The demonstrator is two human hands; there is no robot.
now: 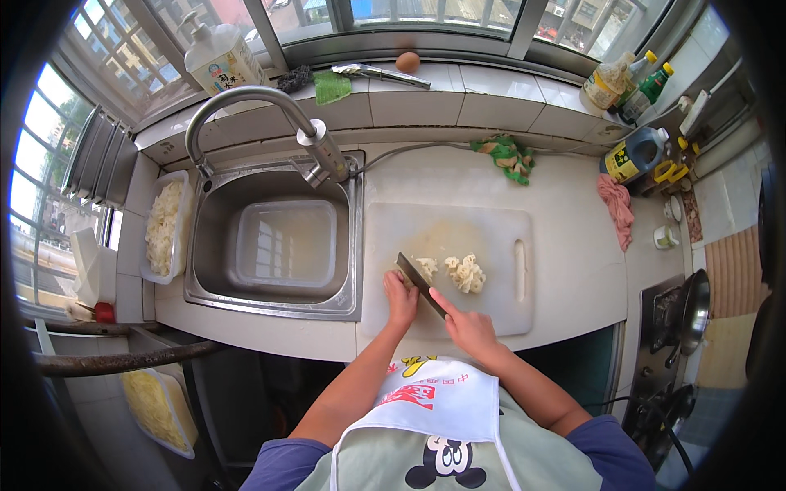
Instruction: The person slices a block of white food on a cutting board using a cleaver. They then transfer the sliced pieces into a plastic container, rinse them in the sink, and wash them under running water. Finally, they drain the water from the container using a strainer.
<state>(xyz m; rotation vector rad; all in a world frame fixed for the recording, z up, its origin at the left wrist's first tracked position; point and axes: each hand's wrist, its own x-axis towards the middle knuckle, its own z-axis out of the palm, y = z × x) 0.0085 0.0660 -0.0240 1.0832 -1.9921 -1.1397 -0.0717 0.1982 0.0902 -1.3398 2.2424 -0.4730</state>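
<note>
A kitchen knife (pixel 420 285) with a broad dark blade slants across the white plastic cutting board (pixel 500 316). My right hand (pixel 468 328) grips its handle, the index finger stretched along the blade. Just left of the blade, my left hand (pixel 402 301) curls its fingers over a pale piece of food, apparently lotus root, mostly hidden by hand and knife. Cut pieces of lotus root (pixel 426 267) lie close against the blade's right side. A larger heap of cut lotus root (pixel 466 274) rests farther right on the board.
Left of the board, a steel sink (pixel 212 288) holds a plastic tub of water (pixel 286 244) below the faucet (pixel 322 150). A tub of pale slices (pixel 163 227) stands beyond it. A green cloth (pixel 506 156), pink cloth (pixel 616 208) and sauce jug (pixel 635 156) lie behind and right, near the stove (pixel 654 356).
</note>
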